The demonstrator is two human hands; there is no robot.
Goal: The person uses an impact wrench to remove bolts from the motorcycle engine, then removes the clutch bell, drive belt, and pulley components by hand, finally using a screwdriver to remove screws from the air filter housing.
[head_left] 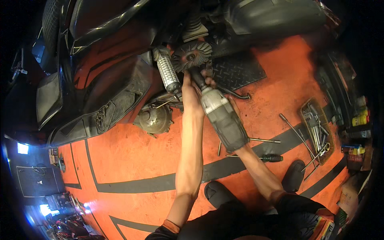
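An impact wrench (224, 116) with a grey and black body points up and away from me, its black socket (197, 77) against the hub of a finned fan wheel (192, 56) on the scooter's engine. My left hand (189, 90) is closed around the nose and socket, its fingertips showing on the far side. From below, my right arm reaches under the wrench; my right hand (235, 105) is mostly hidden behind the body, closed on its handle. Just left of the fan wheel is a silver perforated cylinder with a black end (167, 72).
The scooter's dark body (108, 60) fills the upper left. A round metal engine cover (154, 120) hangs below. A ratchet-like bar (264, 140), a screwdriver (272, 158) and a long-handled wrench (294, 130) lie on the orange floor beside a tool basket (330, 146). A black tread plate (240, 72) is behind.
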